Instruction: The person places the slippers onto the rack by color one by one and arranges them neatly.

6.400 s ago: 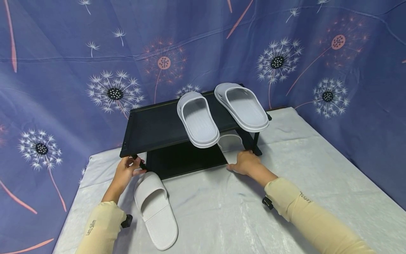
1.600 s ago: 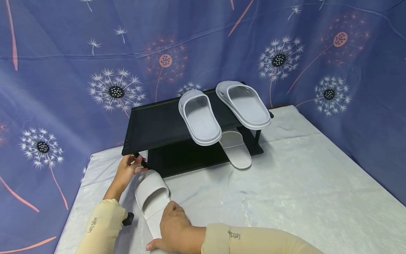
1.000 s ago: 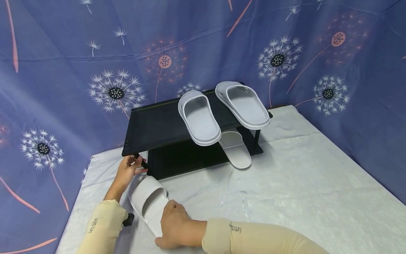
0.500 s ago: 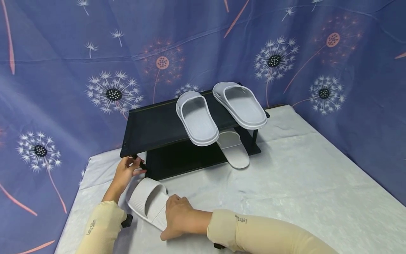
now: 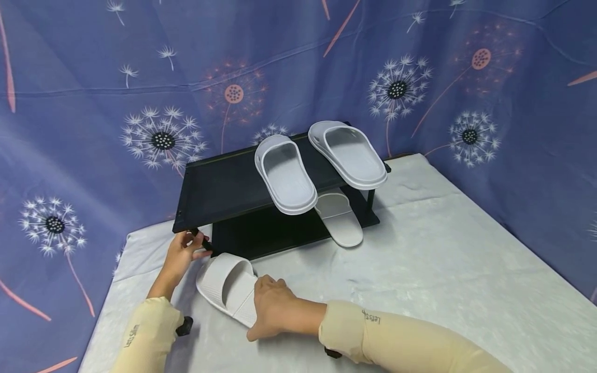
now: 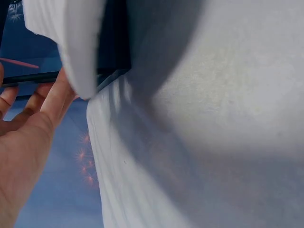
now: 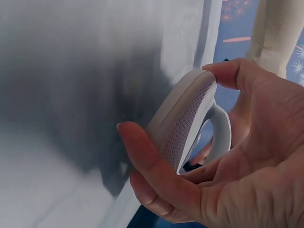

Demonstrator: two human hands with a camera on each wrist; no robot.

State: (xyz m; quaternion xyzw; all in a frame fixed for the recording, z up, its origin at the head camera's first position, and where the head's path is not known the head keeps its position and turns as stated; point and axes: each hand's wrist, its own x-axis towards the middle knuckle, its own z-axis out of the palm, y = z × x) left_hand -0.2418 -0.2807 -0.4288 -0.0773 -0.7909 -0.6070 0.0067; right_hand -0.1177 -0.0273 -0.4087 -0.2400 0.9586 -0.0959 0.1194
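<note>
My right hand (image 5: 275, 307) grips the heel end of a light grey slide slipper (image 5: 216, 280), thumb on one side and fingers on the other. In the right wrist view its textured footbed (image 7: 183, 128) shows between thumb and fingers, over a dark shadow on the cloth. The slipper's strap points up and left, its toe close to the black shoe rack (image 5: 214, 191). My left hand (image 5: 179, 259) holds the rack's front left post (image 5: 202, 241) under the top shelf. In the left wrist view the left fingers (image 6: 54, 97) lie at a black bar, partly behind the pale slipper (image 6: 80, 52).
On the top shelf sit two grey clogs (image 5: 285, 176) (image 5: 350, 155), heels over the front edge. A matching slide (image 5: 342, 228) lies on the right of the lower shelf, its heel jutting out. White cloth (image 5: 443, 259) covers the table; a blue dandelion-print curtain (image 5: 280, 52) hangs behind.
The right hand has left the slide on the lower shelf and taken hold of the other one, swinging its heel right and moving it up toward the rack. The left hand stays on the post.
</note>
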